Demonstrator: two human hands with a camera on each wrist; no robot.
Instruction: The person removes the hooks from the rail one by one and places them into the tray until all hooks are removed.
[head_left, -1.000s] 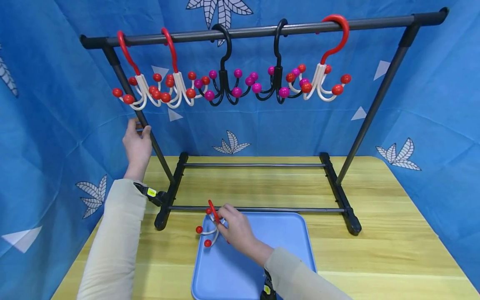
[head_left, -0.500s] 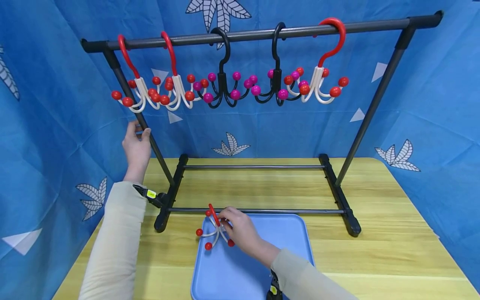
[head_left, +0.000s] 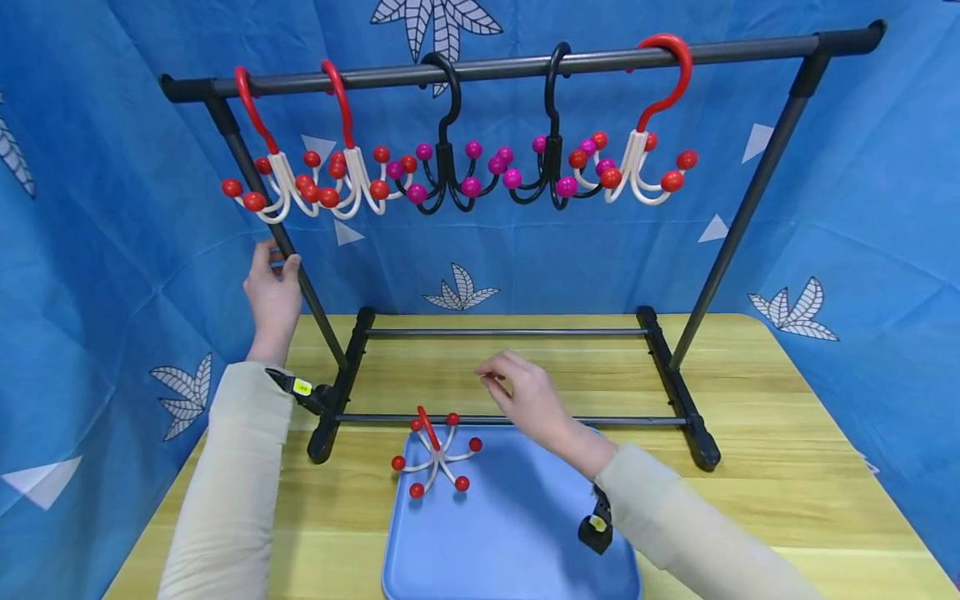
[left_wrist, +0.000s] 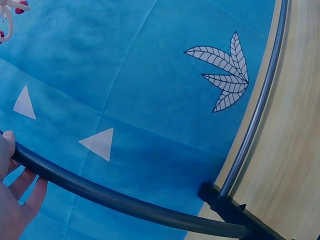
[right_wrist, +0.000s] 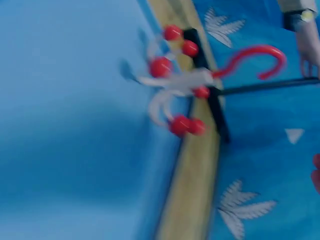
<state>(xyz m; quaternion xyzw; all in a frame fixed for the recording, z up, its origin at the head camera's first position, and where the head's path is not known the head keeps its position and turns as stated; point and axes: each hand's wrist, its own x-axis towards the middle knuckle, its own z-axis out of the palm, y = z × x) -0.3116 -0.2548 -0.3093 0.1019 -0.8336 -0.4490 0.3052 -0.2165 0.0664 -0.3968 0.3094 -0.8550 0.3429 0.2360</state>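
Note:
My left hand (head_left: 273,296) holds the left upright (left_wrist: 125,202) of a dark metal rack, thumb on one side and fingers on the other. My right hand (head_left: 528,396) hovers above the back of the blue tray (head_left: 510,533), fingers loosely bent around nothing. To its left, a hook hanger (head_left: 437,456) with a red hook, white arms and red ball tips stands on the tray, hook upward. The right wrist view shows this hanger (right_wrist: 192,80) blurred, apart from the hand. Only a sliver of the right fingertips (right_wrist: 316,175) appears there.
Several similar hangers hang from the rack's top bar (head_left: 510,65): white ones with red hooks (head_left: 645,162) and black ones with pink balls (head_left: 446,162). Two thin lower bars (head_left: 510,332) join the rack's feet (head_left: 678,392) on the wooden table (head_left: 795,467). A blue cloth (head_left: 585,258) hangs behind.
The right hand has let go of the hanger on the tray and moved up and to the right. The hanger stays upright at the tray's back left. The left hand keeps its place.

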